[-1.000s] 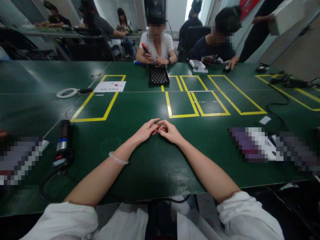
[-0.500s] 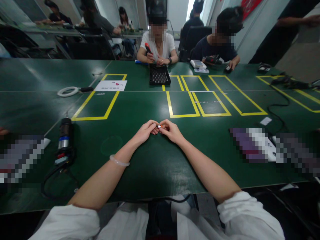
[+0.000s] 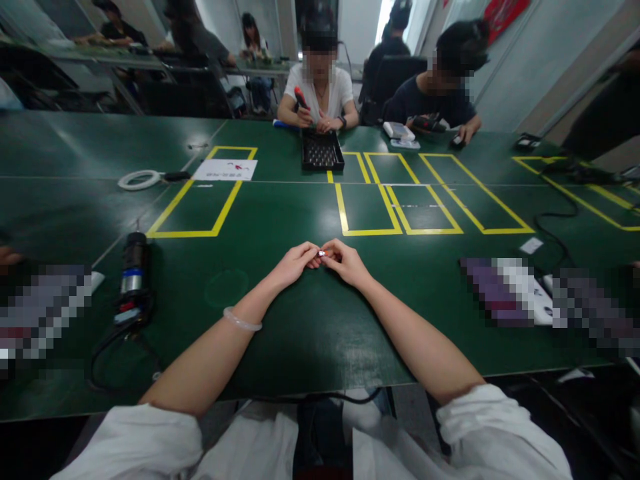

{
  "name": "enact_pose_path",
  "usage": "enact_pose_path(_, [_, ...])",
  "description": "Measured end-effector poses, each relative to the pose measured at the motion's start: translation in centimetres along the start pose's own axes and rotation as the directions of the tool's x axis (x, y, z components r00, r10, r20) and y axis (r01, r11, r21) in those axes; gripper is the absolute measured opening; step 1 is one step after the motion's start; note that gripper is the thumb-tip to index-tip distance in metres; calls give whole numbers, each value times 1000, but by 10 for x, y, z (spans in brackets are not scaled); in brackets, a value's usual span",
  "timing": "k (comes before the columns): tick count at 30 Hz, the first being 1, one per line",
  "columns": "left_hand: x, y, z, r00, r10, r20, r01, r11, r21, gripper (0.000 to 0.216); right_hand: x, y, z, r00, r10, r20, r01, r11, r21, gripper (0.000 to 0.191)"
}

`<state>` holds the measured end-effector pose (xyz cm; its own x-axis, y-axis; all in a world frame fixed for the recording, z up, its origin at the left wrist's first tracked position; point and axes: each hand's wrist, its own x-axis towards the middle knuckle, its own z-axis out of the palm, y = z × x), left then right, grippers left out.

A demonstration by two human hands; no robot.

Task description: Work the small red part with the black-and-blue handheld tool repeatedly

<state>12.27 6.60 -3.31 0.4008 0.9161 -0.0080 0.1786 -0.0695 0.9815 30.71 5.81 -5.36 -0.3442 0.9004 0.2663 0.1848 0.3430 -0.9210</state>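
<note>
Item: small part, centre frame, just above the desk | Grip: your left hand and right hand pinch it together from both sides, steadying it | Left frame: corded tool lies unused.

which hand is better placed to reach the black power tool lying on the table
Left. The left hand and right hand both pinch the small part at table centre, but the black power tool lies on the left side, beyond the left forearm, so the right would probably have to cross over.
</note>
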Motion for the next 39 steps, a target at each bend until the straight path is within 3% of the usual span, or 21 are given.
enact_pose_path(11, [-6,9,1,1000,-10,16,10,1000,20,36,0,4,2,1000,-15,-3,15,1000,-2,22])
enact_pose_path(21, [-5,4,0,999,11,33,-12,1000,4,31,-1,-1,1,1000,11,3,-11,1000,-8,28])
enact_pose_path(30, [-5,3,2,999,53,-1,-53,998,18,28,3,2,0,999,42,-15,-41,994,104,25])
enact_pose_path(39, [-2,-3,-3,999,23,-27,-24,999,-45,33,1,-4,0,1000,4,-23,-3,1000,23,25])
